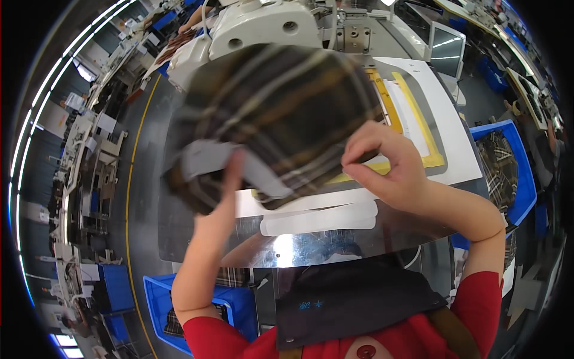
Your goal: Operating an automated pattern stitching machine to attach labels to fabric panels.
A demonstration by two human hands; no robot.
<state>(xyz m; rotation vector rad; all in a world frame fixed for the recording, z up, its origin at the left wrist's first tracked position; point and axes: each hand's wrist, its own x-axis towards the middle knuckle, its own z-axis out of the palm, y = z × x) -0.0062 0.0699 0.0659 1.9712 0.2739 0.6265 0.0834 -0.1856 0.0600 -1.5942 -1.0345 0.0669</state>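
Observation:
A piece of dark plaid fabric [299, 102], blurred by motion, is raised over the work table in front of me. A pale grey strip [260, 173] lies along its near left edge. My left hand [230, 179] grips the fabric there, thumb over the strip and fingers hidden behind the cloth. At the right edge, my right hand [388, 161] is closed in a pinch, thumb and forefinger meeting on the fabric's border. Beneath the cloth lies a white board [451, 140] with a yellow-edged template [433, 158]. Several white strips [320, 218] rest on the shiny table edge nearer me.
Beyond the fabric stands a white sewing machine [263, 27]. A blue bin [520, 155] with plaid pieces is at the right, another blue bin [158, 299] at the lower left. A screen [446, 49] stands far right. A yellow floor line [128, 197] runs along the left.

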